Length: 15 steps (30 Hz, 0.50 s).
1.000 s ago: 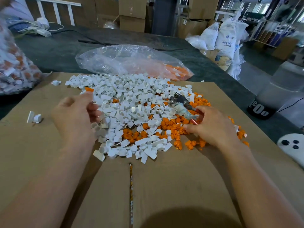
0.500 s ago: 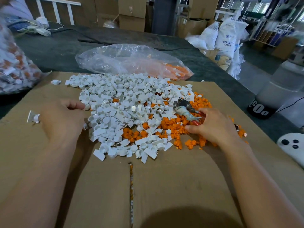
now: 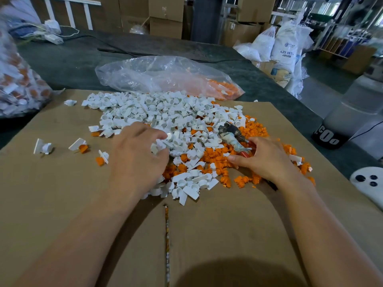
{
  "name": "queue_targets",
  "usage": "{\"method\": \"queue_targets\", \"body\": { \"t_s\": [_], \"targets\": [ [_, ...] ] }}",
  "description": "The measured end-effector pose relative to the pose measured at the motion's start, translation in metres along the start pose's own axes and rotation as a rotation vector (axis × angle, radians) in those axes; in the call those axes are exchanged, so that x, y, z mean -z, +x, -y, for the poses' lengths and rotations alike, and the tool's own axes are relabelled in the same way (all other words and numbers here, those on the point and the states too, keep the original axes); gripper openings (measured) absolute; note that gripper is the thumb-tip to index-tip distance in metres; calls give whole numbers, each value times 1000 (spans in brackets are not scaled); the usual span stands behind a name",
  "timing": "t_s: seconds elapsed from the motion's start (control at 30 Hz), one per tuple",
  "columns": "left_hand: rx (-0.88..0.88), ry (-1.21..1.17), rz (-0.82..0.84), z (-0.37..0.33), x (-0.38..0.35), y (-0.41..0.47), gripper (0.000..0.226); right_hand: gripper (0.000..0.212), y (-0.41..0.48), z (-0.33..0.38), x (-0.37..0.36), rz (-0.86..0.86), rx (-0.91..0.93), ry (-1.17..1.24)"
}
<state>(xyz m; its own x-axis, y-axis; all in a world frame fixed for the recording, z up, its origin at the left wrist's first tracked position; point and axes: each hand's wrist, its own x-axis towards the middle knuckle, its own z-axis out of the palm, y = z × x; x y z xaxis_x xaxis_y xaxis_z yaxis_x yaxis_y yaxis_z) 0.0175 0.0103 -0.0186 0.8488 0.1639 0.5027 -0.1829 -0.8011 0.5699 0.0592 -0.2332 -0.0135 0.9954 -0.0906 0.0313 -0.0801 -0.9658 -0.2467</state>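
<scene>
A big heap of small white plastic caps (image 3: 165,114) lies on a flattened cardboard sheet (image 3: 62,193), with orange plastic pieces (image 3: 209,154) mixed in at its right and front. My left hand (image 3: 136,156) sits on the heap's left front edge, fingers curled into the white caps and pinching one. My right hand (image 3: 263,158) grips the red handles of metal cutting pliers (image 3: 232,135), whose jaws point up and away over the orange pieces. A few joined white-and-orange parts (image 3: 79,145) lie apart at the left.
A clear plastic bag (image 3: 165,77) with orange pieces lies behind the heap on a dark table. Another filled bag (image 3: 18,83) stands at the far left. A white device (image 3: 369,183) sits at the right edge. Cardboard boxes and white sacks (image 3: 284,44) stand beyond.
My left hand went out to the left of the heap, then came back right into the white caps. Two more white-and-orange parts now lie at the left. My right hand stayed put.
</scene>
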Motion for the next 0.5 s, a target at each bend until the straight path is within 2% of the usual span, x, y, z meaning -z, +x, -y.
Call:
{"method": "queue_targets", "body": {
  "t_s": [0.13,0.33,0.5],
  "targets": [
    [30,67,110,5,-2,1,38,93,1,2,-3,5,0,-13],
    [-5,107,131,7,-4,2,22,96,0,3,-3,9,-10,4],
    [-43,12,121,3,-4,1,19,98,-1,5,-3,9,-16,17]
  ]
}}
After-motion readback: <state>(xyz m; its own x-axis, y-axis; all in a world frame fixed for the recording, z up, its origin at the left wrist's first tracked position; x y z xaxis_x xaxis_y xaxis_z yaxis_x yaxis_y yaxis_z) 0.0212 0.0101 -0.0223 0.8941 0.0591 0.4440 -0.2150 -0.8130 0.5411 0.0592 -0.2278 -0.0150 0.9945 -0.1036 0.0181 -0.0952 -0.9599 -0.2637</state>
